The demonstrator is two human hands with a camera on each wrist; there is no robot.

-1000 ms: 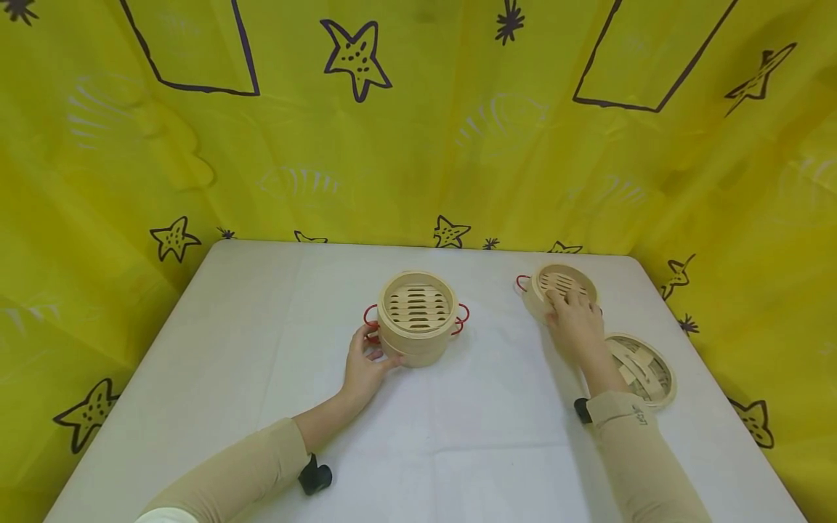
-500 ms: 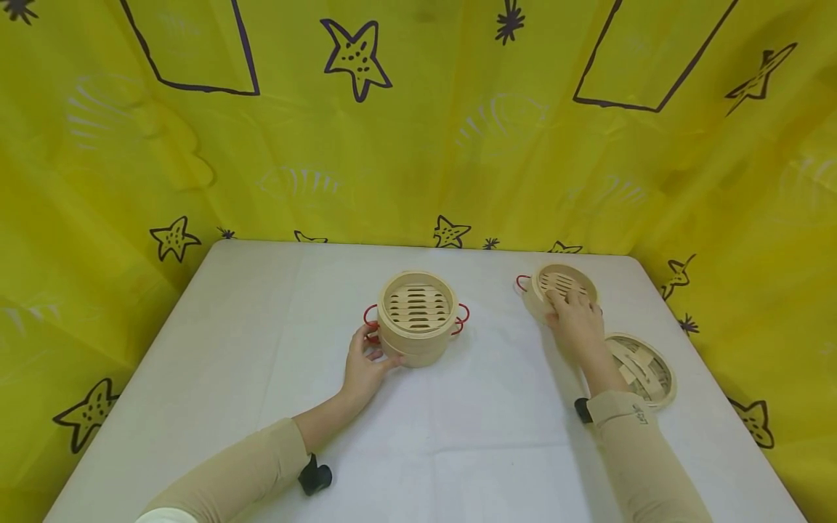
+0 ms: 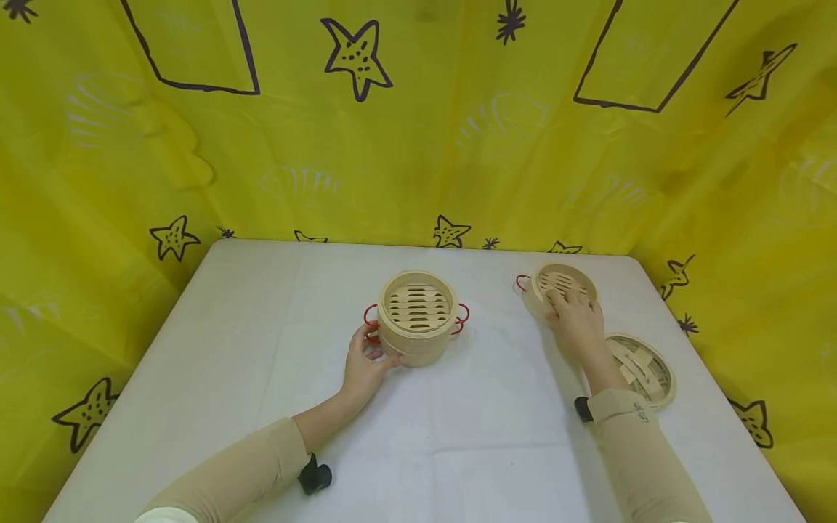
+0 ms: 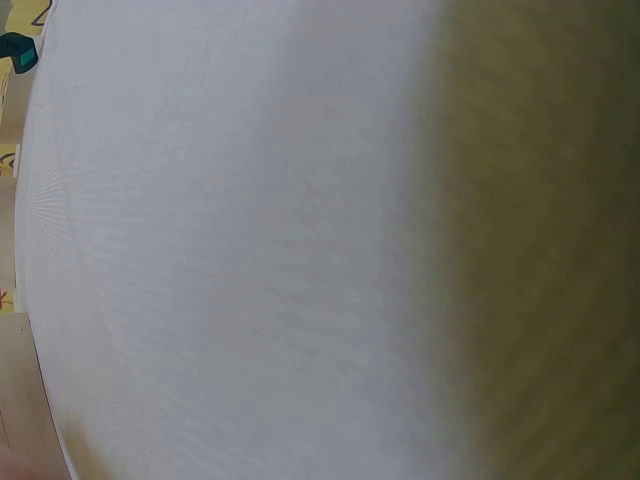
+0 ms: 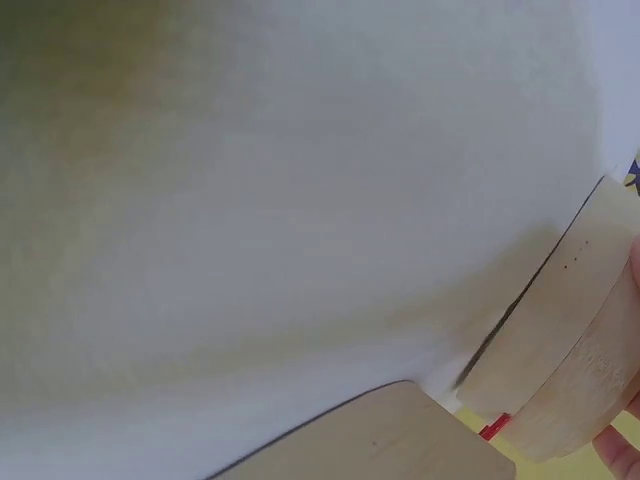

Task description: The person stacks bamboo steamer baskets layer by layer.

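A two-tier bamboo steamer (image 3: 415,349) with red handles stands mid-table, its slatted floor showing from above. My left hand (image 3: 366,367) holds its lower left side, thumb across the front and fingers round by the left handles. Further right is another bamboo steamer basket (image 3: 538,303), also red-handled. My right hand (image 3: 577,319) grips its near rim, fingers reaching over the edge; in the right wrist view fingertips (image 5: 622,455) touch the basket's wall (image 5: 560,350). A woven bamboo lid (image 3: 644,367) lies beside my right forearm, partly hidden by it.
A white cloth covers the table (image 3: 261,319). Yellow curtains (image 3: 418,145) with starfish drawings hang close behind and along both sides. Black wrist devices sit at the left sleeve (image 3: 242,465) and the right sleeve (image 3: 644,450).
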